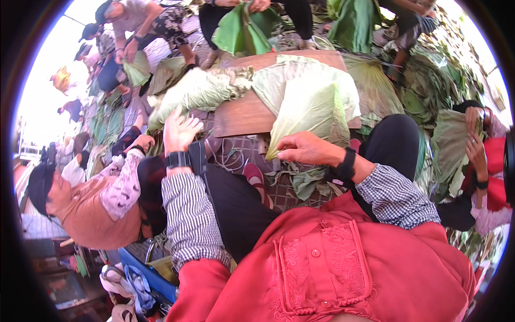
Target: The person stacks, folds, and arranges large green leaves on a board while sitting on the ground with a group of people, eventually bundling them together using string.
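My left hand (182,129) is raised palm up with its fingers apart, holding nothing. Just beyond it lies a thick bundle of pale, wrinkled leaves (193,90), reaching onto the left side of a low wooden board (243,114). My right hand (310,148) hovers at the near edge of a folded pale-green leaf (310,106), which looks like lotus. A gap shows between its thumb and fingers, close to the leaf's pointed tip; whether they touch is unclear. Under this leaf another pale leaf (267,80) is spread on the board.
A person in a cap (96,201) sits close on my left; another person's hands (474,149) hold a leaf at right. Opposite, people handle green leaves (247,32). Leaf piles (426,88) stand at right. Leaf scraps (307,183) and white cord (233,159) lie on the paving.
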Demonstrator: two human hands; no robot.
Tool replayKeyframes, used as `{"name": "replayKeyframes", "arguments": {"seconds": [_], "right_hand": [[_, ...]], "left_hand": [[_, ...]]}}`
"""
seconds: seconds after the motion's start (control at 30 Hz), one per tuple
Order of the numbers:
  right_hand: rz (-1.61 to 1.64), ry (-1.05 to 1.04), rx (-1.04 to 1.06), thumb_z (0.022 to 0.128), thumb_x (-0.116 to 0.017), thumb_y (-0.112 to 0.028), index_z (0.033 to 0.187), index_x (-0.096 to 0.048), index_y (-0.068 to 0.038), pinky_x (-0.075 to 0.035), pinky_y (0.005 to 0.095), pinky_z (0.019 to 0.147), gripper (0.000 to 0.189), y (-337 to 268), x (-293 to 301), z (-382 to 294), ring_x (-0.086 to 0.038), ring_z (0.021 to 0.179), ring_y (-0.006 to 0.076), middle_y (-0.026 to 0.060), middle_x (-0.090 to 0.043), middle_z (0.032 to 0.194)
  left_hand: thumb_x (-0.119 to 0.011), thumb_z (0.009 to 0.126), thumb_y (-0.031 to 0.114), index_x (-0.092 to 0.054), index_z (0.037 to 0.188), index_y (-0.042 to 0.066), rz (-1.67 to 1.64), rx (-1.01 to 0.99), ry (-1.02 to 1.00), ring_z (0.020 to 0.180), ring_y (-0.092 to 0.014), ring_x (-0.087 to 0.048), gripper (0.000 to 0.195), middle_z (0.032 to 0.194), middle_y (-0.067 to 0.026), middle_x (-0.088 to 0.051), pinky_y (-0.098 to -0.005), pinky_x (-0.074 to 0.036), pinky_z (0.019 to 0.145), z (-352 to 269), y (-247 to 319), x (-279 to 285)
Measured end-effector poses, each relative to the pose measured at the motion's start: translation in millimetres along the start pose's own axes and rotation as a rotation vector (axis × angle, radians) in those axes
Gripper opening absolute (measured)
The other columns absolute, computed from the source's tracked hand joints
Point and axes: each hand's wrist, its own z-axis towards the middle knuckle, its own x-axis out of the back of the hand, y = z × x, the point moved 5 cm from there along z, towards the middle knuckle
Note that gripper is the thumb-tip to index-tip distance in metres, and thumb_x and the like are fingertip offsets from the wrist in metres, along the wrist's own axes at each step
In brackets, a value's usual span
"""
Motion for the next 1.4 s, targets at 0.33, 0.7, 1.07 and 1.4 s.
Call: {"name": "replayKeyframes", "arguments": {"seconds": [0.33, 0.7, 1.07, 1.4], "right_hand": [[-1.129, 0.311, 0.008, 0.065, -0.078, -0.02, 0.139, -0.037, -0.004, -0.033, 0.0556, 0.107, 0.086, 48.6, 14.6, -26.7, -0.037, 0.132, 0.0384, 0.0149, -0.04, 0.142], [-0.249, 0.543, 0.094, 0.088, -0.063, -0.015, 0.112, -0.064, -0.005, -0.049, 0.0348, 0.082, 0.026, 37.1, 52.0, -34.7, -0.063, 0.089, 0.0251, 0.0182, -0.066, 0.094], [0.532, 0.568, -0.214, 0.096, -0.061, -0.02, 0.123, -0.058, 0.004, -0.05, 0.0265, 0.081, 0.036, 63.4, 81.5, -31.3, -0.06, 0.093, 0.011, 0.0058, -0.066, 0.107], [0.376, 0.769, 0.059, 0.098, -0.057, -0.026, 0.13, -0.054, 0.003, -0.048, 0.0254, 0.085, 0.043, 6.0, 200.8, -32.5, -0.062, 0.096, 0.0105, 0.0081, -0.067, 0.113]], "left_hand": [[-0.064, 0.092, 0.023, -0.05, 0.125, -0.004, 0.196, -0.01, -0.407, 0.114, -0.033, -0.055, 0.045, 0.122, -0.0202, -0.055, -0.0477, -0.046, 0.101, -53.2, -99.1, -45.7], [-0.066, 0.09, 0.023, -0.054, 0.12, 0.0, 0.423, 0.016, -0.357, 0.107, -0.029, -0.057, 0.04, 0.115, -0.0158, -0.058, -0.0437, -0.05, 0.091, -65.8, -147.2, -43.5], [-0.063, 0.093, 0.035, -0.038, 0.13, -0.003, 0.274, 0.396, -0.485, 0.119, -0.044, -0.05, 0.059, 0.129, -0.0302, -0.045, -0.0549, -0.044, 0.101, -67.7, -228.6, -73.1], [-0.05, 0.098, 0.025, -0.047, 0.124, 0.002, 0.5, 0.355, -0.303, 0.098, -0.034, -0.062, 0.035, 0.111, -0.0205, -0.061, -0.0454, -0.054, 0.081, -34.7, -239.9, -86.9]]}}
